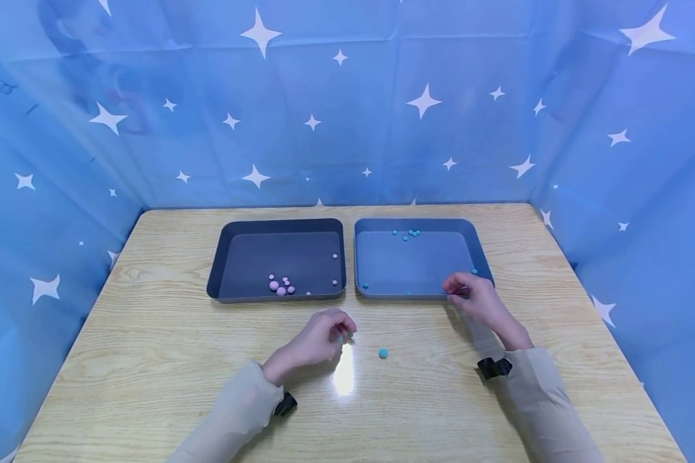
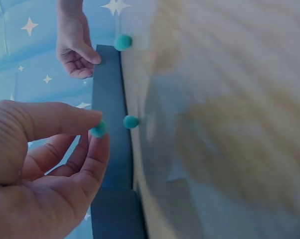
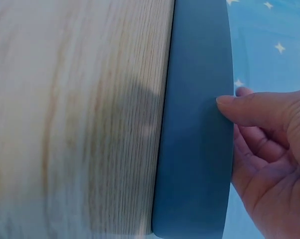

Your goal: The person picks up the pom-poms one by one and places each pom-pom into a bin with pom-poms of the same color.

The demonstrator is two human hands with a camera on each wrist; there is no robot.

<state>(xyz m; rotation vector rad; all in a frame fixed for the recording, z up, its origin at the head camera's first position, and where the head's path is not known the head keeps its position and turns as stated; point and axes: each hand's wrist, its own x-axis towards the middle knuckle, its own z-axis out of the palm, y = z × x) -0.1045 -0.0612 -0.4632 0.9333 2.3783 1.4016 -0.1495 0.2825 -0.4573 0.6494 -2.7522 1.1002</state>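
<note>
One round teal ball (image 2: 97, 129) we pinch in our left hand (image 1: 317, 335); our right hand (image 1: 479, 301) grips the blue rectangular tray (image 1: 417, 262).

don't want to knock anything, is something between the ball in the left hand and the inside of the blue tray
Only the tray's front wall: the ball would likely have to go over it. The right hand is farther right.

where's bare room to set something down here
The table looks bare left of the dark tray and right of the blue tray; the blue tray's middle is bare too. It's crowded in the dark tray's near half, among pink balls, and at the blue tray's near-right corner, by the right hand.
</note>
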